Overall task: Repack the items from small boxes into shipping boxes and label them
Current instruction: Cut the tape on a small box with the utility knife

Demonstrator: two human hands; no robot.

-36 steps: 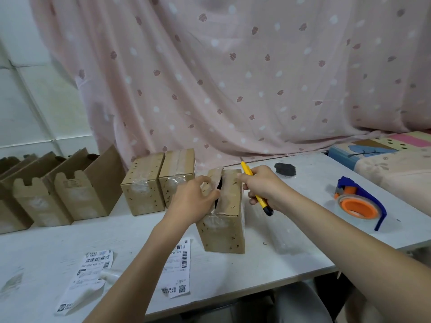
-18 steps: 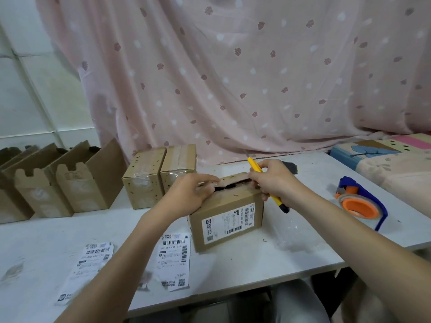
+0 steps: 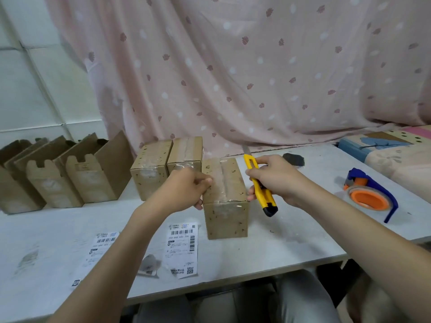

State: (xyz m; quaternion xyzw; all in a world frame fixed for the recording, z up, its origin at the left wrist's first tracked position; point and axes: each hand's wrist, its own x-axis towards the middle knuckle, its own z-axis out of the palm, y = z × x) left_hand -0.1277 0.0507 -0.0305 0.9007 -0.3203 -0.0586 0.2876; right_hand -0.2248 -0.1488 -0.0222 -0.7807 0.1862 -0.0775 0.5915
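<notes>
Steadying the small taped brown cardboard box, upright near the front edge of the white tabletop, from both flanks: left hand gripping its left top edge, fingers curled over the rim; right hand just beside its right edge, wrapped round the yellow-and-black utility knife, one fingertip touching the box corner. Running front to back along the box top, a clear tape seam, parallel to the knife's long axis, blade end pointing away. Nearer to the seam for a cut, probably, the right hand, needing only a short shift leftward.
</notes>
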